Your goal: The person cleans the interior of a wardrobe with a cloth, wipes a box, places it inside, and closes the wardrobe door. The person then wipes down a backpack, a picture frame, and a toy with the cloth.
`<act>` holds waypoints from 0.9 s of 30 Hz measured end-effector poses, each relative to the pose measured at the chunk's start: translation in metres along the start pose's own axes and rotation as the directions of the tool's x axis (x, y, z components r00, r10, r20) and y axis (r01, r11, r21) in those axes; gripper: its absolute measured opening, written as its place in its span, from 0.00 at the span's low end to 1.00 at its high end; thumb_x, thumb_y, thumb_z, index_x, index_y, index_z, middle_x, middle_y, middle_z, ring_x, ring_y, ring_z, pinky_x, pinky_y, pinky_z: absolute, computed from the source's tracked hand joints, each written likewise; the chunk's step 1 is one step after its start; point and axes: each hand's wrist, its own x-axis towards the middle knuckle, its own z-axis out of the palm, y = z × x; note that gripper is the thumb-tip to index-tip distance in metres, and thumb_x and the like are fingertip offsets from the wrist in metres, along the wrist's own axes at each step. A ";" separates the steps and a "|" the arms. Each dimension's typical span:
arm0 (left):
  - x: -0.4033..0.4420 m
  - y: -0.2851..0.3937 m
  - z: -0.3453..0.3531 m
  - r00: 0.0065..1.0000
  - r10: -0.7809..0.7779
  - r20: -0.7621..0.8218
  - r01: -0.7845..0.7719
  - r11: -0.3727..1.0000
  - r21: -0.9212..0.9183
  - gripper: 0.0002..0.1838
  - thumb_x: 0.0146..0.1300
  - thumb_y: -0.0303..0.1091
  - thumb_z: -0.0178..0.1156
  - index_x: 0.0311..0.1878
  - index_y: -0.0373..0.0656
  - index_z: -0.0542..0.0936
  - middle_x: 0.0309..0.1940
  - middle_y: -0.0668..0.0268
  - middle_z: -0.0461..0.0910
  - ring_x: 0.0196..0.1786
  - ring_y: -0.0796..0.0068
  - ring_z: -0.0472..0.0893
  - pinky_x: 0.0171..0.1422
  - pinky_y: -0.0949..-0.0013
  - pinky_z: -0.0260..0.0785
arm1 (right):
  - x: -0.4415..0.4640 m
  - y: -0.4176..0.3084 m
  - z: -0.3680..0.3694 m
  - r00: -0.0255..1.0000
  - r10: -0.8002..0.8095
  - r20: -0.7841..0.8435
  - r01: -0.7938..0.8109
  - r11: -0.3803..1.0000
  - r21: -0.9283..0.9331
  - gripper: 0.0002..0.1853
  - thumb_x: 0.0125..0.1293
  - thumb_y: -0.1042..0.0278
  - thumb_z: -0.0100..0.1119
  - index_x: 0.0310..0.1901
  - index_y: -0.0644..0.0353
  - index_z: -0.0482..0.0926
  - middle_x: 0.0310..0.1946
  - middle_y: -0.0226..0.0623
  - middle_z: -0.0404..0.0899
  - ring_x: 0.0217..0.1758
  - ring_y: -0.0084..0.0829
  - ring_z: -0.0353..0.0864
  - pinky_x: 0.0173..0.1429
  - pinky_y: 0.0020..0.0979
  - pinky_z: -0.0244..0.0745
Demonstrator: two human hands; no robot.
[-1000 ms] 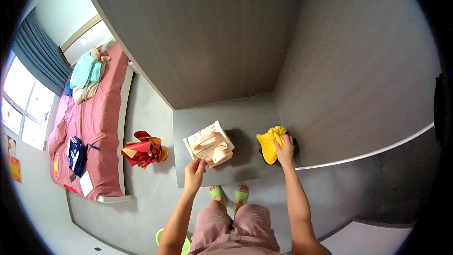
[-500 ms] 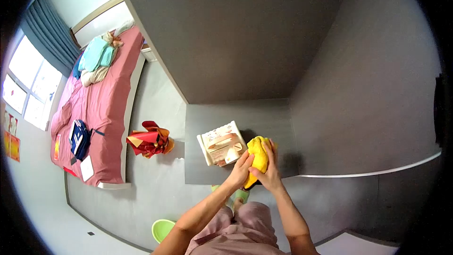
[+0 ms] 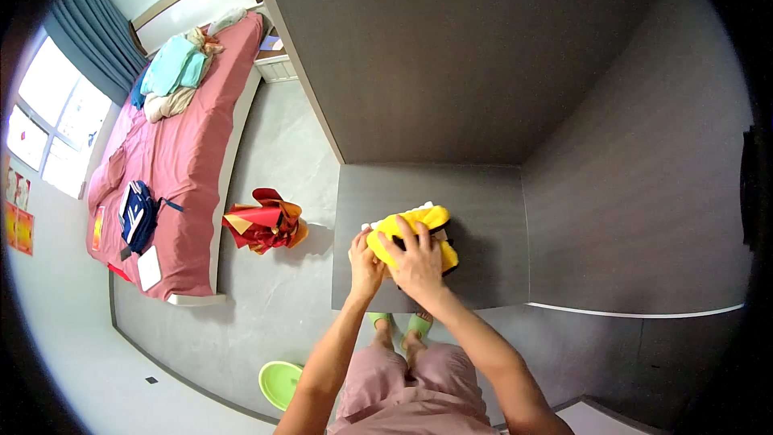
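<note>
A yellow and black cloth (image 3: 394, 229) lies over the white patterned box (image 3: 368, 227), covering nearly all of it, on the grey shelf surface (image 3: 491, 234). My right hand (image 3: 417, 262) rests on top of the cloth with its fingers spread. At the left edge of the cloth and box is my left hand (image 3: 366, 264), its fingers bent against that edge; what they grip, if anything, is hidden.
A red and gold wrapped bundle (image 3: 266, 221) stands on the floor left of the shelf. Farther left is a pink bed (image 3: 181, 169) with a blue bag (image 3: 138, 213). A green basin (image 3: 280, 384) sits at the lower left. Dark panels rise behind and right.
The yellow cloth has moved left from beside the box onto it. My right hand has gone with it and spread its fingers; my left hand has shifted to the box's left edge. The view has swung right.
</note>
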 end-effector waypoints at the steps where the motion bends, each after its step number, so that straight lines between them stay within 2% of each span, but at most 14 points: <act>1: 0.002 0.005 -0.003 0.999 0.023 0.030 -0.022 0.999 -0.033 0.18 0.56 0.27 0.65 0.52 0.41 0.80 0.55 0.56 0.75 0.68 0.49 0.66 0.68 0.53 0.61 | -0.003 0.009 -0.004 0.999 0.051 0.007 -0.051 0.999 0.004 0.32 0.50 0.66 0.69 0.60 0.39 0.76 0.68 0.38 0.61 0.66 0.48 0.61 0.56 0.52 0.71; 3: 0.007 0.022 -0.012 0.998 0.041 0.037 -0.036 0.989 -0.142 0.15 0.56 0.26 0.66 0.48 0.43 0.82 0.50 0.62 0.79 0.65 0.51 0.69 0.67 0.52 0.63 | -0.004 0.023 -0.020 0.982 0.188 0.035 -0.188 0.982 0.005 0.29 0.50 0.69 0.69 0.57 0.42 0.78 0.65 0.38 0.65 0.65 0.46 0.63 0.56 0.50 0.71; 4: 0.008 0.022 -0.011 0.998 0.040 0.038 -0.034 0.988 -0.149 0.15 0.56 0.26 0.66 0.48 0.43 0.82 0.50 0.62 0.79 0.65 0.51 0.69 0.67 0.52 0.63 | -0.005 0.035 -0.025 0.975 0.220 0.013 -0.220 0.975 0.018 0.27 0.52 0.68 0.68 0.57 0.44 0.78 0.64 0.40 0.64 0.64 0.48 0.63 0.55 0.52 0.73; 7: 0.009 0.020 -0.011 0.997 -0.003 0.071 0.012 0.991 -0.133 0.16 0.54 0.24 0.67 0.48 0.43 0.83 0.50 0.65 0.80 0.63 0.55 0.70 0.67 0.57 0.65 | -0.009 0.052 -0.021 0.930 0.360 -0.079 -0.364 0.930 -0.043 0.31 0.51 0.70 0.69 0.60 0.46 0.75 0.62 0.42 0.65 0.62 0.49 0.65 0.59 0.49 0.69; 10: 0.006 0.017 -0.008 0.997 -0.016 0.082 0.028 0.989 -0.143 0.15 0.56 0.26 0.65 0.48 0.44 0.83 0.51 0.62 0.79 0.62 0.51 0.70 0.66 0.53 0.63 | -0.011 0.013 -0.008 0.932 0.344 -0.118 -0.350 0.936 -0.037 0.30 0.52 0.70 0.67 0.60 0.42 0.76 0.62 0.39 0.66 0.61 0.48 0.66 0.52 0.49 0.73; 11: 0.003 0.016 -0.008 0.996 -0.019 0.088 0.032 0.990 -0.141 0.15 0.56 0.26 0.65 0.48 0.44 0.83 0.51 0.62 0.79 0.62 0.51 0.70 0.66 0.53 0.63 | -0.012 0.002 0.000 0.951 0.266 -0.156 -0.283 0.954 -0.100 0.27 0.55 0.67 0.63 0.60 0.39 0.77 0.64 0.38 0.66 0.61 0.48 0.66 0.50 0.49 0.73; 12: 0.004 0.016 -0.007 0.998 -0.030 0.062 0.039 0.986 -0.161 0.15 0.56 0.25 0.64 0.48 0.44 0.83 0.52 0.61 0.79 0.61 0.50 0.70 0.66 0.53 0.63 | -0.014 -0.010 0.004 0.982 0.157 -0.102 -0.172 0.970 -0.170 0.25 0.57 0.64 0.61 0.58 0.38 0.78 0.64 0.37 0.66 0.62 0.47 0.66 0.51 0.47 0.73; 14: 0.004 0.015 -0.007 0.999 -0.027 0.031 0.033 0.980 -0.198 0.17 0.55 0.21 0.59 0.48 0.43 0.83 0.52 0.58 0.78 0.59 0.50 0.71 0.65 0.53 0.63 | -0.017 -0.018 0.012 0.999 0.020 -0.045 -0.027 0.983 -0.182 0.25 0.55 0.65 0.62 0.57 0.37 0.79 0.64 0.35 0.66 0.62 0.46 0.66 0.51 0.48 0.72; 15: 0.005 0.010 -0.008 0.997 -0.006 0.074 0.017 0.988 -0.152 0.16 0.55 0.22 0.61 0.48 0.44 0.83 0.51 0.59 0.78 0.59 0.51 0.71 0.65 0.53 0.63 | -0.018 -0.007 0.012 0.996 0.006 -0.087 -0.019 0.990 -0.141 0.26 0.54 0.65 0.63 0.58 0.36 0.79 0.63 0.35 0.67 0.61 0.46 0.66 0.52 0.48 0.72; 18: 0.008 0.011 -0.009 0.994 0.016 0.107 -0.006 0.995 -0.096 0.15 0.56 0.26 0.65 0.48 0.43 0.83 0.51 0.60 0.78 0.58 0.54 0.71 0.63 0.55 0.64 | -0.020 0.027 -0.002 0.978 0.155 -0.142 -0.163 0.986 -0.048 0.31 0.51 0.71 0.67 0.60 0.37 0.77 0.64 0.35 0.66 0.62 0.45 0.65 0.56 0.49 0.70; 20: 0.007 0.023 -0.002 0.996 0.018 0.092 -0.009 0.996 -0.089 0.15 0.56 0.28 0.67 0.48 0.42 0.83 0.52 0.61 0.78 0.57 0.55 0.71 0.62 0.57 0.66 | -0.016 0.045 -0.025 0.914 0.404 -0.030 -0.404 0.915 -0.008 0.33 0.51 0.73 0.69 0.62 0.40 0.75 0.64 0.37 0.64 0.62 0.46 0.65 0.58 0.50 0.70; 23: -0.002 0.046 0.017 0.997 -0.054 -0.058 0.048 0.994 -0.100 0.14 0.56 0.30 0.68 0.47 0.44 0.84 0.47 0.63 0.79 0.52 0.57 0.71 0.58 0.57 0.66 | -0.027 0.078 -0.026 0.853 0.490 -0.177 -0.506 0.861 -0.052 0.36 0.49 0.74 0.70 0.64 0.47 0.72 0.63 0.44 0.63 0.62 0.51 0.64 0.61 0.49 0.68; 24: -0.003 0.053 0.023 0.993 -0.067 -0.093 0.060 0.995 -0.079 0.15 0.55 0.31 0.69 0.48 0.47 0.84 0.46 0.66 0.79 0.51 0.60 0.71 0.58 0.60 0.67 | -0.029 0.076 -0.027 0.855 0.488 -0.176 -0.503 0.863 -0.055 0.36 0.49 0.74 0.70 0.64 0.47 0.72 0.63 0.44 0.63 0.62 0.51 0.64 0.61 0.49 0.68; 27: -0.007 0.067 0.027 0.992 -0.117 -0.056 0.110 0.987 -0.117 0.17 0.56 0.31 0.69 0.50 0.48 0.84 0.46 0.66 0.78 0.51 0.60 0.71 0.57 0.60 0.67 | -0.040 0.051 -0.026 0.881 0.461 -0.108 -0.468 0.882 -0.051 0.35 0.50 0.72 0.69 0.64 0.50 0.72 0.63 0.44 0.64 0.61 0.50 0.65 0.56 0.49 0.72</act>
